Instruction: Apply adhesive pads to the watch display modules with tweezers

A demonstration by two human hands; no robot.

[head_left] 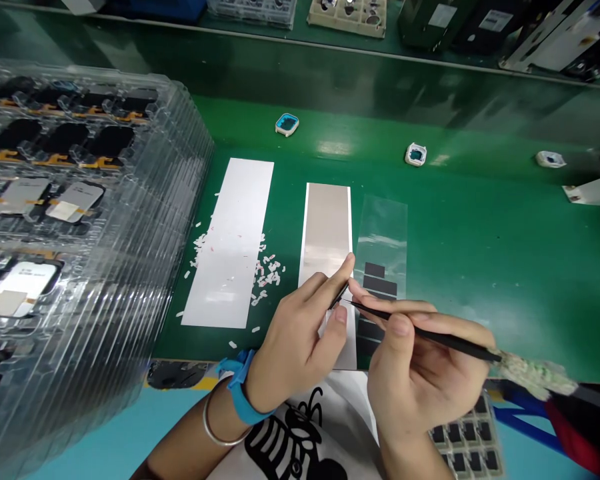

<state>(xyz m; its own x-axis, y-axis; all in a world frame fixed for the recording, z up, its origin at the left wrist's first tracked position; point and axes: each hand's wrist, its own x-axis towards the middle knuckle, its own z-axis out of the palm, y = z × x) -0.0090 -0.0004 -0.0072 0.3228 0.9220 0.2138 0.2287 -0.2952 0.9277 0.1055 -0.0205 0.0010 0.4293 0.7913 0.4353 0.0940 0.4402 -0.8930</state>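
Two hands, right hand [420, 380] fingers grasping thin black tool [430, 335] sideways, tip pointing left, left hand [295, 347] fingers pinching dark strip [338, 297].

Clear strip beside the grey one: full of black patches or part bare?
Partly bare: black patches lie only on the near half of the clear strip.
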